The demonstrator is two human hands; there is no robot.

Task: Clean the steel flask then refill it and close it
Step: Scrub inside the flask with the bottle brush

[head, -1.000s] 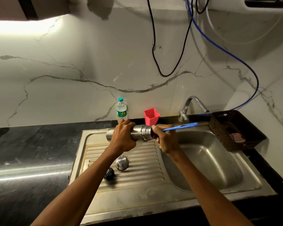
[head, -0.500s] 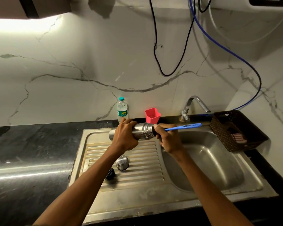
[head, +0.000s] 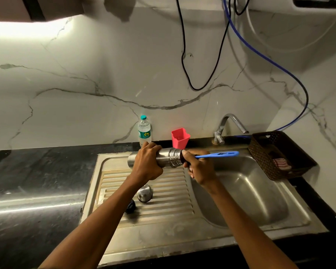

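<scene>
still on the cleaning bit imo: left hand (head: 146,164) grips the flask (head: 166,158) sideways, right hand (head: 199,167) holds the brush (head: 217,154) in its mouth, cap (head: 145,193) off, refill + closing left

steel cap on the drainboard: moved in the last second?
No. The steel cap lies on the same ridges of the drainboard, with the same gap to the black stopper beside it.
</scene>
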